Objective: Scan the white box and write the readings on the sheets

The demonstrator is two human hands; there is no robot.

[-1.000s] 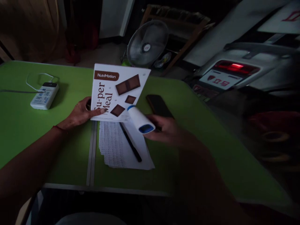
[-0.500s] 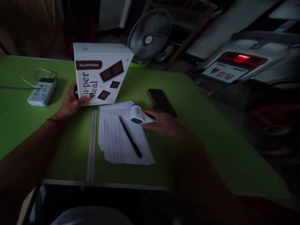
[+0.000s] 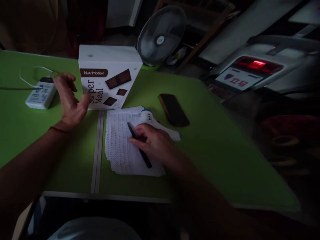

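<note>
A white NutriMotion box (image 3: 112,63) with brown bars printed on its front stands upright on the green table. Just left of it is my left hand (image 3: 70,98), open, fingers spread, thumb at the box's lower left edge. My right hand (image 3: 152,140) is over the stack of written sheets (image 3: 118,146), thumb and forefinger apart on either side of a black pen (image 3: 144,156). The pen still lies on the paper. Behind that hand a white and blue handheld infrared thermometer (image 3: 172,133) rests on its side, partly covered by the fingers.
A dark phone (image 3: 173,110) lies right of the thermometer. At the left sits a white power strip (image 3: 41,95) with cables plugged in. A fan (image 3: 161,38) stands beyond the far edge; a machine with a red display (image 3: 250,70) is at the right.
My left hand has let go of the box and opened beside it; the box stands lower on the table. My right hand has released the thermometer and moved left to the pen.
</note>
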